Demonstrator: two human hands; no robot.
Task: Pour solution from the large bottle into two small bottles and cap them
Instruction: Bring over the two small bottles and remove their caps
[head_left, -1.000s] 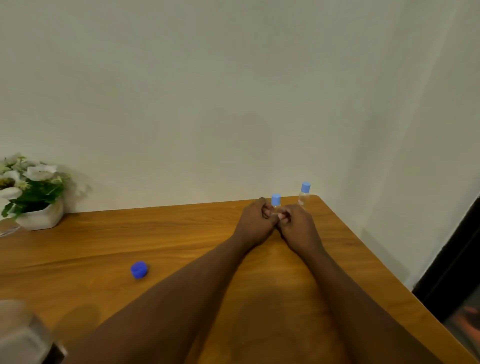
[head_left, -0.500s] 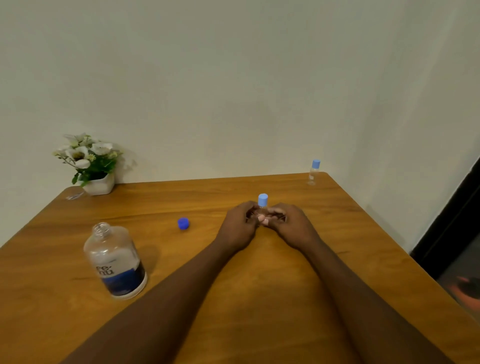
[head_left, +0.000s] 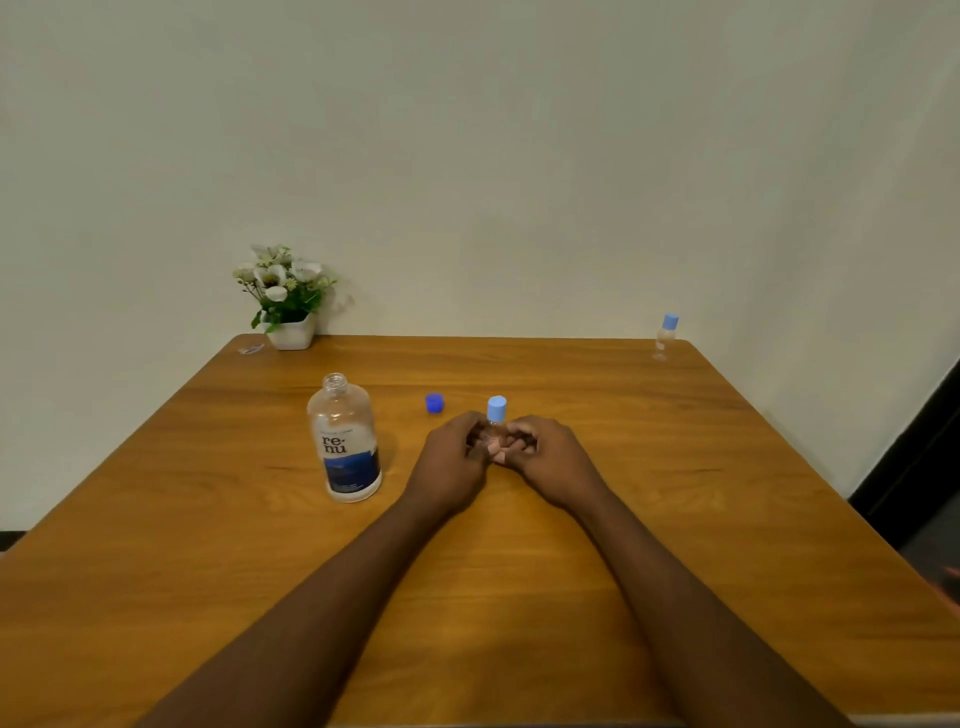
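Both hands on one small bottle (head_left: 491, 430) mid-table: left hand (head_left: 451, 463) and right hand (head_left: 551, 461) have fingers curled round its body, light-blue cap (head_left: 496, 408) on. Other small bottle (head_left: 664, 340) stands capped at the far right corner. Large bottle (head_left: 345, 441) is open, its dark-blue cap (head_left: 434, 402) beside it. Looks like final capping. Next: check the cap's tight, set it down upright.

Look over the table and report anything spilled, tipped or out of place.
No spill, nothing tipped. The large bottle stands open; a dark blue cap lies loose on the table to its right. One capped small bottle stands near the table's far right corner, perhaps easy to knock off. The other small bottle is held upright.
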